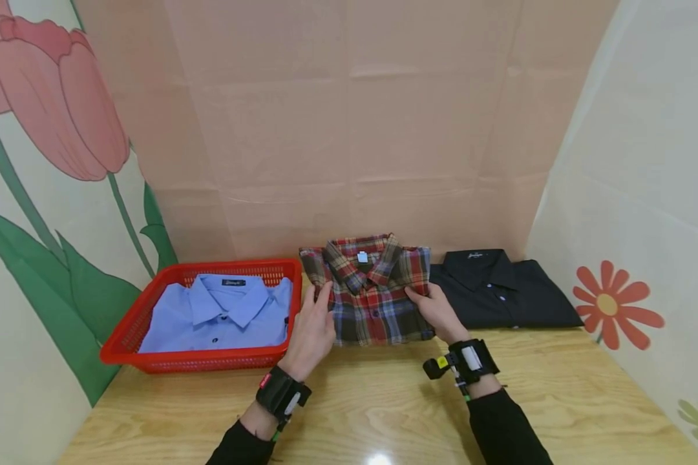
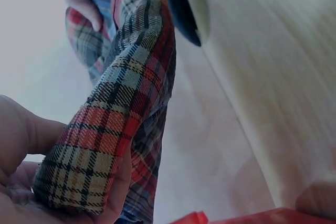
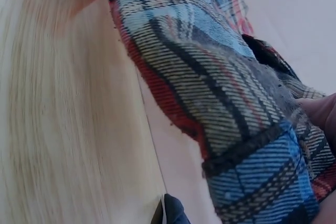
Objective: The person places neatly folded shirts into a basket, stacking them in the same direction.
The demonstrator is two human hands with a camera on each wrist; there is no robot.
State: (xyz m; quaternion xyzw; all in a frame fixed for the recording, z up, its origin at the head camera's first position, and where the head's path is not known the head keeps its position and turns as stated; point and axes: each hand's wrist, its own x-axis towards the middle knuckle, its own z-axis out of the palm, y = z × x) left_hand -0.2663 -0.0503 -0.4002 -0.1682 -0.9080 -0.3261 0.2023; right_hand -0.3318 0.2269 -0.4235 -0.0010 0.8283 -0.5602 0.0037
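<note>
A folded plaid shirt (image 1: 378,316) in red, blue and brown, collar upward, spans the space between my two hands. My left hand (image 1: 313,334) grips its left side, and my right hand (image 1: 440,314) its right side. In the left wrist view, the thumb and fingers of the left hand (image 2: 26,135) wrap a folded end of the plaid shirt (image 2: 107,114). Seen from the right wrist, the right hand (image 3: 324,114) holds the opposite end of the plaid shirt (image 3: 210,82), mostly out of frame.
A red plastic basket (image 1: 122,354) on the left holds a folded light blue shirt (image 1: 215,328). Behind the right hand lies a folded black shirt (image 1: 494,303) on the wooden table (image 1: 372,400). A pinkish backdrop (image 1: 349,129) rises along the table's back edge.
</note>
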